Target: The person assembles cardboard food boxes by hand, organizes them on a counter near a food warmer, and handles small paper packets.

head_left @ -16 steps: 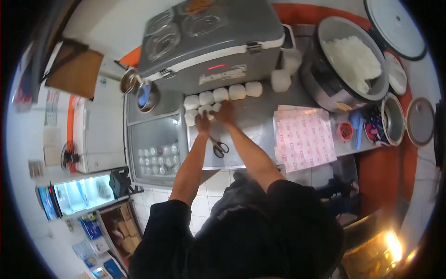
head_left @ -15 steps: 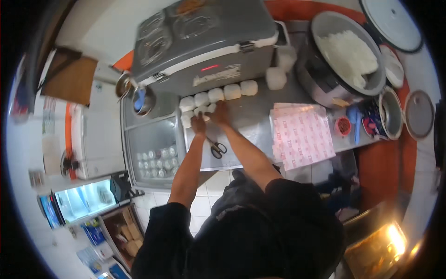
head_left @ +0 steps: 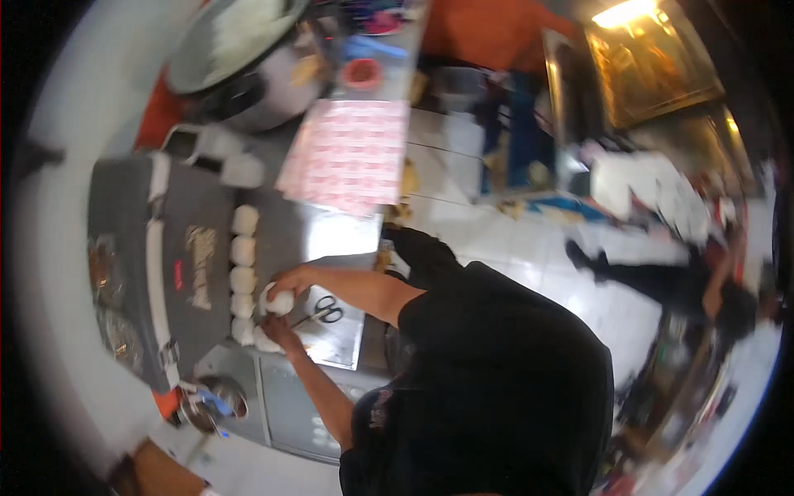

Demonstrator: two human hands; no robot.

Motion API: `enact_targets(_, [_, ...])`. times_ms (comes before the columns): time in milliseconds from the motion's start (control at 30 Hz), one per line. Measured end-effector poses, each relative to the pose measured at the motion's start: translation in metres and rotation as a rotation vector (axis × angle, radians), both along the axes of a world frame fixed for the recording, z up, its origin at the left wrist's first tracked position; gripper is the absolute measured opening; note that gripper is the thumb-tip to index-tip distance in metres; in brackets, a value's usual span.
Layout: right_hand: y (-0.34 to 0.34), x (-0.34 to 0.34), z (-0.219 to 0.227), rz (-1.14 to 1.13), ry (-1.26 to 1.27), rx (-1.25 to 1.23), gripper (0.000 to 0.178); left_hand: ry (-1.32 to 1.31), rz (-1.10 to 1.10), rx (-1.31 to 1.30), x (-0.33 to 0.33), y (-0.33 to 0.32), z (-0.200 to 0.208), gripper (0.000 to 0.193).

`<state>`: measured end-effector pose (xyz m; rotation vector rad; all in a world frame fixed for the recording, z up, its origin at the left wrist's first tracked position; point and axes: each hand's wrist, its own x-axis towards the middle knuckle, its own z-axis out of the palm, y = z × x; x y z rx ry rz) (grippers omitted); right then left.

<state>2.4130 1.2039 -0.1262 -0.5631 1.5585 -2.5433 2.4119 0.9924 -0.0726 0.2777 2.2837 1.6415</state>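
Observation:
My right hand [head_left: 293, 282], the upper one in the head view, grips a white rounded bundle [head_left: 279, 302] on its upper side. Just below, the fingers of my left hand [head_left: 281, 332] are bent in against the same bundle; motion blurs them. Another white bundle [head_left: 265, 341] lies beside my left hand. A row of several more white bundles [head_left: 241, 281] runs along the grey cooler. Between my forearms, a pair of scissors with dark handles [head_left: 327, 310] rests on the metal counter [head_left: 337, 343].
The big grey cooler [head_left: 203, 231] stands behind the row. Pink-patterned paper sheets [head_left: 351, 153] lie stacked near a red tub [head_left: 361, 74] and a large pot of white rice [head_left: 248, 37]. A lit metal tray [head_left: 653, 74] is farther off. Another person's dark-clothed leg [head_left: 641, 277] shows at right.
The view has turned, so the pink sheets now appear above my hands and the cooler to their left. My hands have come together on one bundle, raised off the row.

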Motion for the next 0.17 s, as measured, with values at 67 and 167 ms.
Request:
enact_targets(67, [0.009, 0.046, 0.019, -0.03, -0.394, -0.084, 0.053, -0.322, 0.222, 0.187, 0.019, 0.021, 0.011, 0.046])
enact_targets(167, [0.035, 0.113, 0.11, -0.064, -0.632, -0.515, 0.066, -0.312, 0.149, 0.183, 0.05, 0.063, 0.091, 0.075])
